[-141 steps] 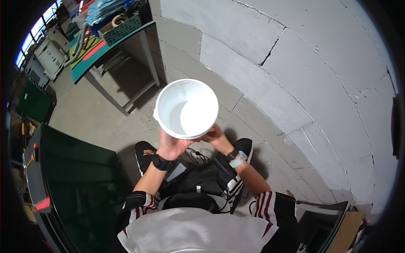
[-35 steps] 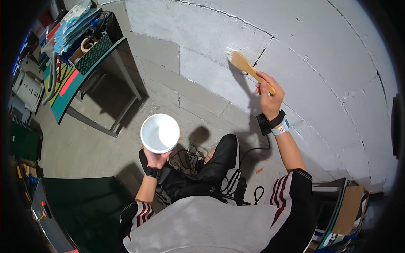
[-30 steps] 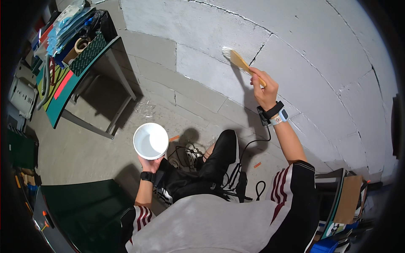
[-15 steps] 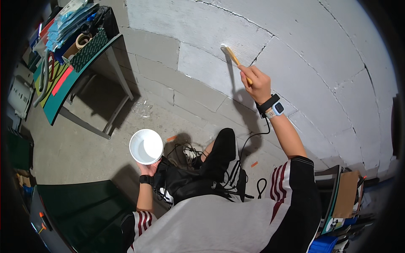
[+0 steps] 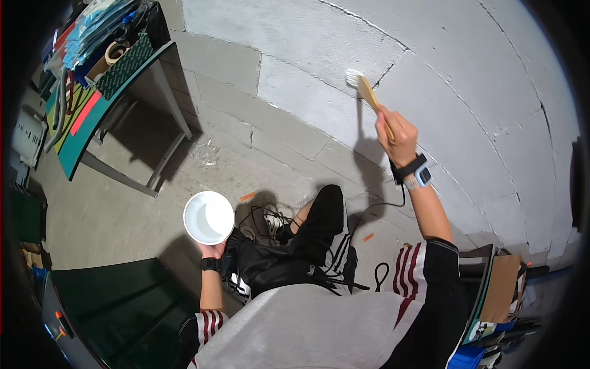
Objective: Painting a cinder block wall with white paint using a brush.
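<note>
My right hand [image 5: 398,136] is closed round the wooden handle of a paintbrush [image 5: 369,93]. Its pale bristles rest against the block wall [image 5: 319,123], or very near it. White paint covers the upper blocks, while the lower rows show bare grey. Down at the left, my left hand [image 5: 212,249] holds a white plastic bucket [image 5: 209,218] from below and behind; most of those fingers are hidden by it. White shows inside the bucket, but how much paint is there I cannot tell. A watch and a black strap with a cable sit on my right wrist.
A green-topped table [image 5: 80,147] at the upper left bears tape, blue packets and a box. Crumpled clear plastic [image 5: 206,154] lies on the floor by the wall. A dark green surface [image 5: 123,307] is at the lower left; a cardboard piece [image 5: 501,289] stands at the right.
My right hand and the paintbrush have moved right and a little down along the wall. The bucket in my left hand has shifted slightly left.
</note>
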### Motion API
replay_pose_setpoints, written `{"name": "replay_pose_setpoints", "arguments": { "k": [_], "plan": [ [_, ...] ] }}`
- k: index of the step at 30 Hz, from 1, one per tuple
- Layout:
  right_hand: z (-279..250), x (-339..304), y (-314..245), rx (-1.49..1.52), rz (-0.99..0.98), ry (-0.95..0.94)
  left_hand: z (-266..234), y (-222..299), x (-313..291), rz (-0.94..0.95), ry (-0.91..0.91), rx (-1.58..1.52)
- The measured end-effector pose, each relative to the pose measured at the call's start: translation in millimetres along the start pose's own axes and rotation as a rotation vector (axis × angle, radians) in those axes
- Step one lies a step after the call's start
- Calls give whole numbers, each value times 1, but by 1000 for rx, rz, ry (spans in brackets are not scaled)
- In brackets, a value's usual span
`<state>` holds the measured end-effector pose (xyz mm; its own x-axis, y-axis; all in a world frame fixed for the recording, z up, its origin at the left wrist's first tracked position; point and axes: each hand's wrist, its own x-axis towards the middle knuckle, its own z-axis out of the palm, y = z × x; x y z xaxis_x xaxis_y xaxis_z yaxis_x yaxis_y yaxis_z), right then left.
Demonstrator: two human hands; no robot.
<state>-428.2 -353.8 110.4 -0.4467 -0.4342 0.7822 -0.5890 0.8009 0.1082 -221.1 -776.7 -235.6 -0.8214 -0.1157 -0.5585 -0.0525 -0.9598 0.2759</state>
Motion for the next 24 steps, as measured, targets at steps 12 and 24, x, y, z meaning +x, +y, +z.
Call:
{"name": "replay_pose_setpoints", "arguments": {
  "k": [12, 24],
  "plan": [
    [27, 19, -11, 60, -144, -66, -2, 4, 2, -8, -35, 73],
    [-25, -11, -11, -30, 5, -6, 5, 11, 4, -69, -101, 93]
  ]
}}
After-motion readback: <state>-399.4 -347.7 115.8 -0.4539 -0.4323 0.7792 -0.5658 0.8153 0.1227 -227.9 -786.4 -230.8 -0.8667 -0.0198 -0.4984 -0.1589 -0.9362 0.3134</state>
